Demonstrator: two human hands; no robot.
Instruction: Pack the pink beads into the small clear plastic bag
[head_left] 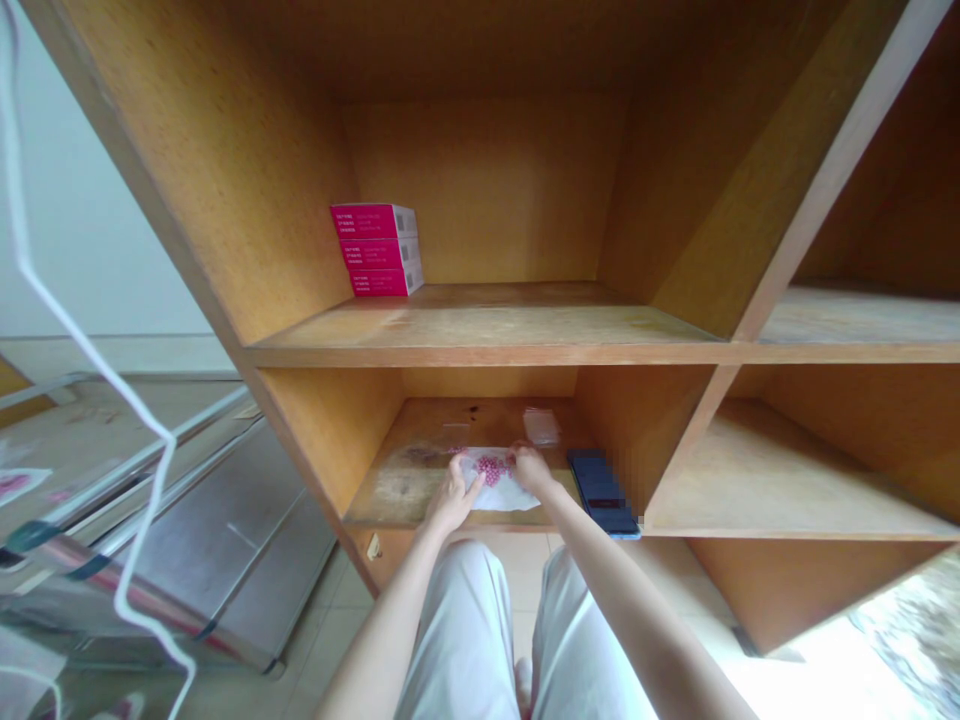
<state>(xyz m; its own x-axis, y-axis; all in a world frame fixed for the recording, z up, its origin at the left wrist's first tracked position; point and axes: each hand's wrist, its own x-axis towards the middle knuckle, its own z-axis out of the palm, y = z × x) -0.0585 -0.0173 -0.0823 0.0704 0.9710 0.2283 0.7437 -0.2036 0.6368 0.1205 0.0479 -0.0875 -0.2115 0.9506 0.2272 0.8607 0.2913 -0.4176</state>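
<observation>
A small clear plastic bag (499, 482) with red beads inside lies on the lower shelf (397, 490) of a wooden cabinet. My left hand (452, 494) rests on the bag's left edge, fingers partly curled against the plastic. My right hand (531, 468) pinches the bag's right side near the beads. Both hands hold the bag flat on the shelf. Another small clear bag (541, 426) lies just behind it.
A dark phone (602, 492) lies at the shelf's right front edge. Three stacked pink boxes (379, 250) sit on the upper shelf (487, 330) at the left. Metal sheets (210, 540) lie on the floor to the left. A white cable (90, 360) hangs nearby.
</observation>
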